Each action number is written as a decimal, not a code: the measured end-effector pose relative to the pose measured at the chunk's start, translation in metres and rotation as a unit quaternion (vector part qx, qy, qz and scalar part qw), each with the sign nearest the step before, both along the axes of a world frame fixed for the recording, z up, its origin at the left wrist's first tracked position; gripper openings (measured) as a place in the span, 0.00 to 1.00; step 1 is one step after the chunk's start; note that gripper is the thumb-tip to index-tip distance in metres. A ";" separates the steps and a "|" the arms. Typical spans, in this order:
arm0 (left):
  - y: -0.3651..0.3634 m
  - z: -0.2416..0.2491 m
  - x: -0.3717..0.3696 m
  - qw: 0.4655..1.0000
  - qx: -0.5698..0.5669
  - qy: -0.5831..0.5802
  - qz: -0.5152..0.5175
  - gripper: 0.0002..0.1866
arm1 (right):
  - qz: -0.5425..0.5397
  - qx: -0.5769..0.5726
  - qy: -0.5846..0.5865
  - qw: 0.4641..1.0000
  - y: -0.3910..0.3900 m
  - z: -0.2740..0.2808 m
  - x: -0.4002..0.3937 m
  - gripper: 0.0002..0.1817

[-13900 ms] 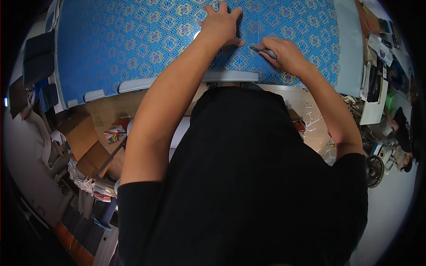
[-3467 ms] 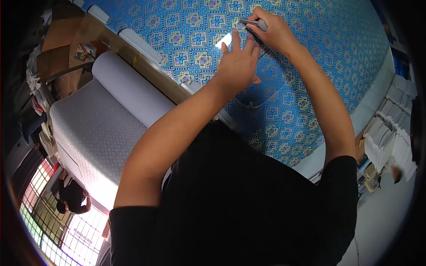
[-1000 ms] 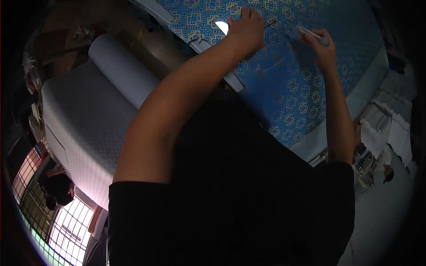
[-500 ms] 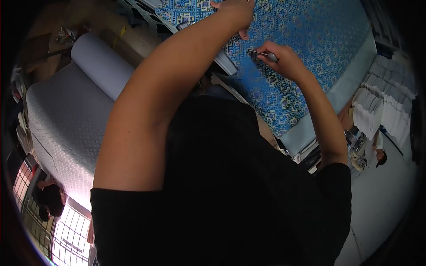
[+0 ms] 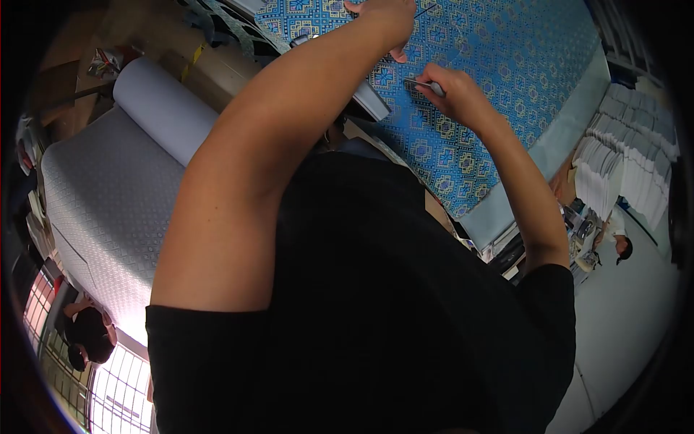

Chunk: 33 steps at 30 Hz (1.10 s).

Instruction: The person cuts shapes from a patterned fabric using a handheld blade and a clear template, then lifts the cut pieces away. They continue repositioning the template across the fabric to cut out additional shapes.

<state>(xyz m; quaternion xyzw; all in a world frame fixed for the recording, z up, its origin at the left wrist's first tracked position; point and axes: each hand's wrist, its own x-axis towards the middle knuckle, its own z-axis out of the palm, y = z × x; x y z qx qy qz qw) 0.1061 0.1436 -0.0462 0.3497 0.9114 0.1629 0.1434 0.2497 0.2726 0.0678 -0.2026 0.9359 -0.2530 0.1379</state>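
Observation:
Blue patterned fabric [image 5: 463,155] spreads out in front of me at the top of the view. My left hand [image 5: 387,22] lies on it with thumb and fingers spread, partly cut off by the upper edge. Beside it a thin dark rod [image 5: 426,11] sticks out over the fabric. My right hand [image 5: 459,94] is closed around a slim tool [image 5: 436,88] with a grey handle and a thin metal tip. That tip points left, at the fabric, just below my left thumb. A grey metal bar [image 5: 372,101] runs under my left forearm.
On the left, grey quilted material [image 5: 108,173] lies beside a pale roll [image 5: 163,108]. Stacks of white sheets [image 5: 603,166] stand at the right. One person [image 5: 90,333] is at lower left, another [image 5: 618,235] at far right. A pale border [image 5: 499,217] edges the fabric.
My right hand has shifted slightly left and turned a little, still gripping the tool. My left hand has hardly moved. More of the person at far right shows.

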 end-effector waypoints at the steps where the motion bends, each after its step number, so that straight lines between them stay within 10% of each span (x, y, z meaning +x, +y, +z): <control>1: 0.003 0.001 -0.008 1.000 0.000 -0.003 -0.003 0.46 | -0.016 -0.016 0.000 1.000 -0.001 -0.001 0.002 0.09; 33: -0.029 0.016 -0.090 0.995 -0.022 -0.030 -0.089 0.43 | -0.245 -0.069 0.092 0.963 -0.104 -0.029 -0.064 0.11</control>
